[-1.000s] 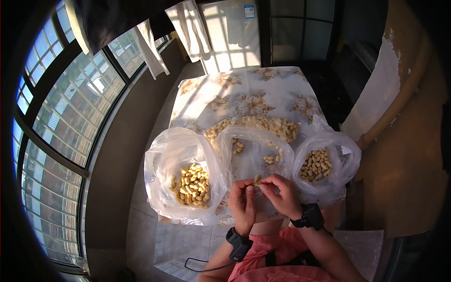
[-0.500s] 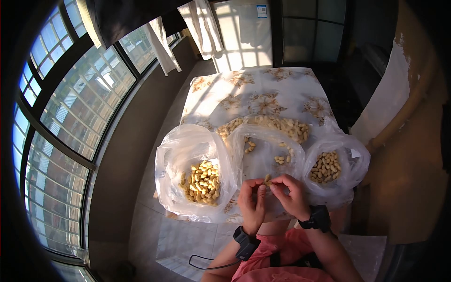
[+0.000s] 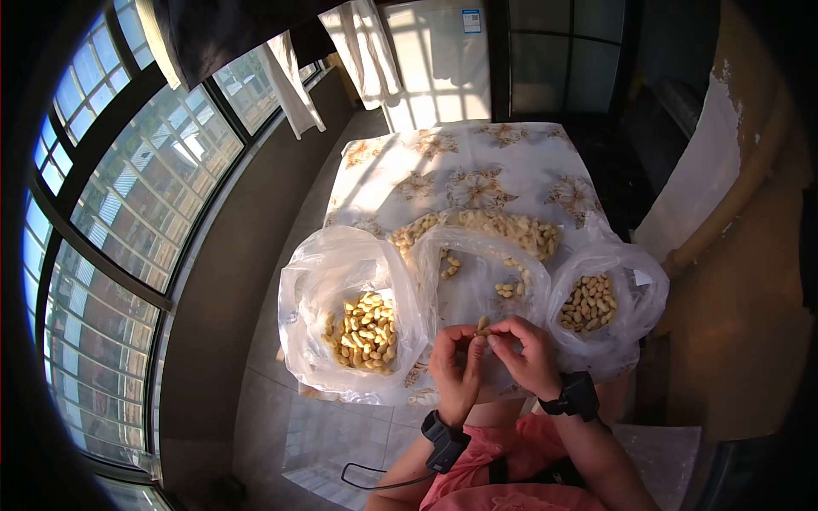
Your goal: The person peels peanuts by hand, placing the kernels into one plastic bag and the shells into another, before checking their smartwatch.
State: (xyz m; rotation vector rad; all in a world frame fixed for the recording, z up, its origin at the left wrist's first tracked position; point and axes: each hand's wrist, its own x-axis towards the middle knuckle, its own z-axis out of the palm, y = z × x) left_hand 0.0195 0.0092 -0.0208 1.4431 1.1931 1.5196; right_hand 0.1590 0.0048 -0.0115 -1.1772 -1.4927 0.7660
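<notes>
A peanut in its shell point(image 3: 483, 324) is pinched between the fingertips of both hands, close to the near edge of the table. My left hand point(image 3: 456, 362) grips it from the left, thumb and forefinger together. From the other side my right hand point(image 3: 527, 356) holds it the same way. Just beyond the hands lies the middle clear plastic bag point(image 3: 477, 255), with a few unshelled peanuts point(image 3: 511, 289) in front of a larger heap point(image 3: 515, 232) at its back. Whether the shell is cracked is too small to tell.
On the left, an open plastic bag point(image 3: 294, 289) holds many unshelled peanuts point(image 3: 362, 332). A smaller plastic bag point(image 3: 649, 285) on the right holds more peanuts point(image 3: 588, 302). A flowered cloth covers the table point(image 3: 477, 183). Windows point(image 3: 128, 221) line the left wall.
The view has shifted very slightly. Both hands stay in place around the peanut, which has tilted a little between the fingertips.
</notes>
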